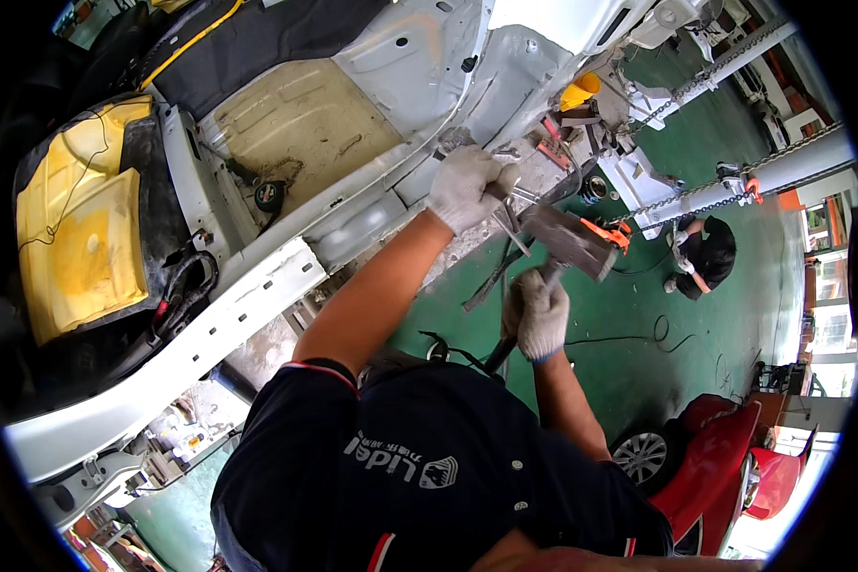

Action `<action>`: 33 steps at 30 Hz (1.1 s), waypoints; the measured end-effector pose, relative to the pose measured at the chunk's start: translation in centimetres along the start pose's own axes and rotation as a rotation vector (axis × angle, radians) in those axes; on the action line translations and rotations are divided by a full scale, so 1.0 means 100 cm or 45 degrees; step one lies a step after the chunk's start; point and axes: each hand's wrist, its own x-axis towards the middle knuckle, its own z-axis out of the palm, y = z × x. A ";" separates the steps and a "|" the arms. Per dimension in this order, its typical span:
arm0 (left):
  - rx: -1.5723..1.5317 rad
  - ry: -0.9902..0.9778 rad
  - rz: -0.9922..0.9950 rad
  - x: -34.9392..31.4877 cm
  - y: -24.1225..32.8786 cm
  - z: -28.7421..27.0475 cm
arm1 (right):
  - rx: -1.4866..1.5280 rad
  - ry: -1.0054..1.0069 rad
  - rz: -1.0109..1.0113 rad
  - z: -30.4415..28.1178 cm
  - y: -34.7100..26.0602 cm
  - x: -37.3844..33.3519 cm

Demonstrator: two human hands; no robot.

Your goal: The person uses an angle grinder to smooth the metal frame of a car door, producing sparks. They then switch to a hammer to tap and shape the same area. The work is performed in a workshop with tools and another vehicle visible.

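Observation:
My right hand [541, 316], in a light work glove, is closed around the handle of a hammer. The heavy, blocky hammer head [570, 240] is raised above that hand, close to my left hand. My left hand [464, 188], also gloved, is closed beside the pale car body's sill [391, 176]. Thin metal rods show by its fingers and a grey metal piece [455, 141] shows beyond its knuckles. Which of these it grips is hidden. The car's floor pan [300, 119] lies bare and dusty to the left.
Yellow seat foam [91, 238] sits in the car at left. A tape measure [270, 196] lies on the floor pan's edge. Chains run along grey beams [810, 157] at right. A co-worker [705, 255] crouches on the green floor; a red car [710, 467] stands behind at lower right.

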 end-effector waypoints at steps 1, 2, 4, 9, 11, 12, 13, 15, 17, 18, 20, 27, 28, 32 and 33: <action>0.043 0.014 0.018 0.001 -0.001 -0.003 | -0.023 0.052 -0.096 -0.007 -0.006 0.000; 0.079 0.005 0.003 -0.005 0.005 -0.005 | -0.039 0.113 -0.153 -0.017 -0.009 -0.009; 0.032 -0.001 0.100 -0.007 0.009 -0.010 | 0.043 0.143 -0.306 -0.034 -0.018 0.004; 0.056 0.000 0.132 0.021 0.004 -0.001 | 0.132 0.169 -0.468 -0.050 -0.045 -0.010; 0.051 0.013 0.136 0.031 0.004 0.001 | 0.120 0.181 -0.544 -0.052 -0.053 -0.014; 0.040 -0.004 0.129 0.034 0.002 0.002 | 0.114 0.186 -0.583 -0.055 -0.057 -0.015; 0.029 -0.023 0.123 0.036 -0.001 0.003 | 0.159 0.181 -0.587 -0.060 -0.064 -0.016; 0.040 -0.047 0.130 0.037 -0.004 0.005 | 0.189 0.126 -0.709 -0.063 -0.076 -0.020; 0.091 -0.062 0.148 0.034 -0.005 0.004 | 0.254 -0.107 -0.925 -0.067 -0.091 -0.015; 0.082 -0.057 0.167 0.034 -0.007 0.004 | 0.252 -0.094 -1.070 -0.060 -0.097 -0.016; 0.047 -0.054 0.203 0.031 -0.010 0.010 | 0.360 -0.072 -1.282 -0.042 -0.087 -0.013; 0.001 -0.078 0.173 0.032 -0.011 0.002 | -0.264 0.186 -0.027 0.001 -0.011 -0.015; 0.054 -0.100 0.152 0.026 -0.008 0.002 | -0.221 0.161 -0.069 -0.007 -0.006 -0.016; 0.095 -0.116 0.185 0.023 0.002 0.003 | -0.074 0.176 -0.165 -0.026 -0.016 -0.019; 0.082 -0.118 0.191 0.029 0.004 0.000 | -0.029 0.177 -0.221 -0.028 -0.026 -0.020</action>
